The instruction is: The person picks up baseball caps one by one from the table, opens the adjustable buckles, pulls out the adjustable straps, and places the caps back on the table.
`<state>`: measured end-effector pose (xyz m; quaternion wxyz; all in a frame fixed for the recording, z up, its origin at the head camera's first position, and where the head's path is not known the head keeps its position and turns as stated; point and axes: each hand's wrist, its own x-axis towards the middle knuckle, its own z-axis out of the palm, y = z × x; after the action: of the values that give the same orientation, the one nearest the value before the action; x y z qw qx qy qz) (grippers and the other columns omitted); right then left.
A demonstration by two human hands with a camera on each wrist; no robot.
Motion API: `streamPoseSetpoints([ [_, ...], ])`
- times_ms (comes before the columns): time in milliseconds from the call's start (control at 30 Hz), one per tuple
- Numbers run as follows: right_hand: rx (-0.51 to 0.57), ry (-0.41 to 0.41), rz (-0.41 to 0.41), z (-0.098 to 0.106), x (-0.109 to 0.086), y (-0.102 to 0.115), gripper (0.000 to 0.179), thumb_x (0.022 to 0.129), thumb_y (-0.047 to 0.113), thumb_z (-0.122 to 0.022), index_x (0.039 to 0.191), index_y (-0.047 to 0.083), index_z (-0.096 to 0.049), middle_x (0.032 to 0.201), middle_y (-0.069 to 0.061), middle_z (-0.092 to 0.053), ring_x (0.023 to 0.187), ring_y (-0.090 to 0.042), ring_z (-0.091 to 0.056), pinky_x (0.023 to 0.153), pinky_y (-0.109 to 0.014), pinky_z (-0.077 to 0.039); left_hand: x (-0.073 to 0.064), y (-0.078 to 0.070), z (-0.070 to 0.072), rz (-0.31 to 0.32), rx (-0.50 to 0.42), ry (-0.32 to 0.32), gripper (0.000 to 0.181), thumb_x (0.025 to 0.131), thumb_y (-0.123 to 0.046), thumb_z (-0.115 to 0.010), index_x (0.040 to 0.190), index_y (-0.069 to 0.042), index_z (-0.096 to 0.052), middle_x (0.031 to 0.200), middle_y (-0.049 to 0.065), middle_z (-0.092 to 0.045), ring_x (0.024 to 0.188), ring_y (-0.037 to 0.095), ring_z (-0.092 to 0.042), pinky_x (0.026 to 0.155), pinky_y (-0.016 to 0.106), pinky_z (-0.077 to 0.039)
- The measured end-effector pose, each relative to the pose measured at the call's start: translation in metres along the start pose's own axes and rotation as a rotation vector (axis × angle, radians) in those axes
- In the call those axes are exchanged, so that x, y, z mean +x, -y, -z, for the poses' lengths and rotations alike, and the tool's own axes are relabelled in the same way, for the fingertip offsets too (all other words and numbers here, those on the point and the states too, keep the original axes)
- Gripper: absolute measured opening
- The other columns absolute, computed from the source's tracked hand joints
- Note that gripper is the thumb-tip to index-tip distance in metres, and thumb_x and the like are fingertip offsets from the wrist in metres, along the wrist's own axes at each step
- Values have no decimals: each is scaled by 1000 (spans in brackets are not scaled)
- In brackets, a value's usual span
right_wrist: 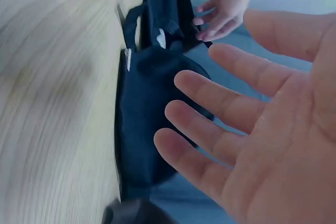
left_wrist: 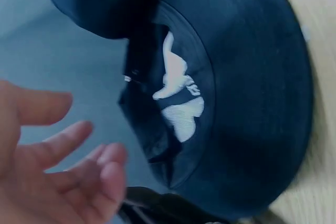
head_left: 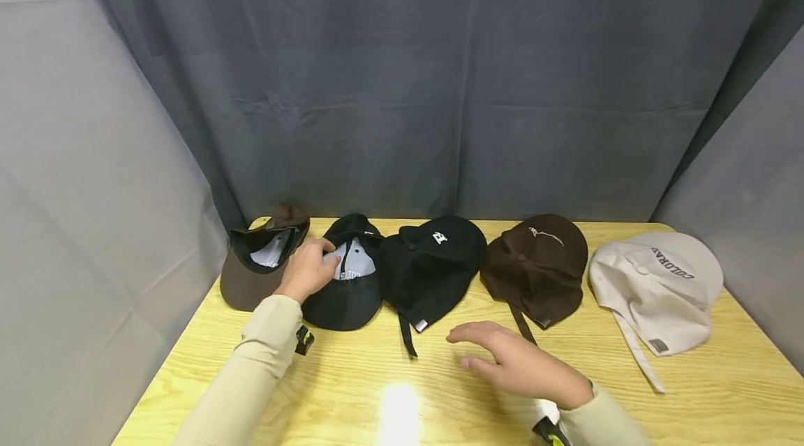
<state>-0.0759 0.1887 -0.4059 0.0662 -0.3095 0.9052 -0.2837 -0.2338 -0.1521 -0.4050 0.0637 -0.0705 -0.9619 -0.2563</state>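
Observation:
My left hand hovers at the black cap that lies with its inside facing up, brim toward me. In the left wrist view the fingers are relaxed and apart from that cap, with nothing between them. White patches show on its lining. My right hand is held over the table in front of the dark brown cap, fingers spread and holding nothing. Beside the upturned cap sits a black cap with a white emblem, crown up, its strap trailing forward.
At the far left lies an upturned brown cap. A beige cap with lettering sits at the far right, strap hanging forward. The caps stand in a row on the wooden table, before a grey curtain.

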Motion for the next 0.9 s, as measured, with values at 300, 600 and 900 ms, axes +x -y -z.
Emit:
streamPoseSetpoints([
  [300, -21, -70, -42, 1, -42, 1, 35, 102, 35, -53, 131, 19, -60, 134, 1, -62, 125, -28, -57, 100, -36, -51, 51, 3, -29, -101, 61, -117, 27, 90, -10, -62, 114, -2, -67, 117, 20, -64, 112, 39, -61, 99, 50, -48],
  [600, -4, 12, -42, -9, -43, 5, 40, 102, 41, -51, 133, 17, -59, 137, 0, -60, 128, -27, -57, 102, -36, -51, 52, 29, -33, 37, 229, 16, 36, 91, -17, -65, 126, -8, -61, 127, 21, -59, 117, 42, -58, 98, 60, -44],
  [900, 16, 45, -22, -15, -41, 5, 37, 101, 35, -56, 133, 17, -59, 135, 2, -61, 127, -24, -58, 100, -34, -51, 45, 45, -18, 48, 244, -63, 18, 95, -12, -57, 109, -6, -66, 110, 20, -61, 96, 41, -65, 84, 56, -52],
])
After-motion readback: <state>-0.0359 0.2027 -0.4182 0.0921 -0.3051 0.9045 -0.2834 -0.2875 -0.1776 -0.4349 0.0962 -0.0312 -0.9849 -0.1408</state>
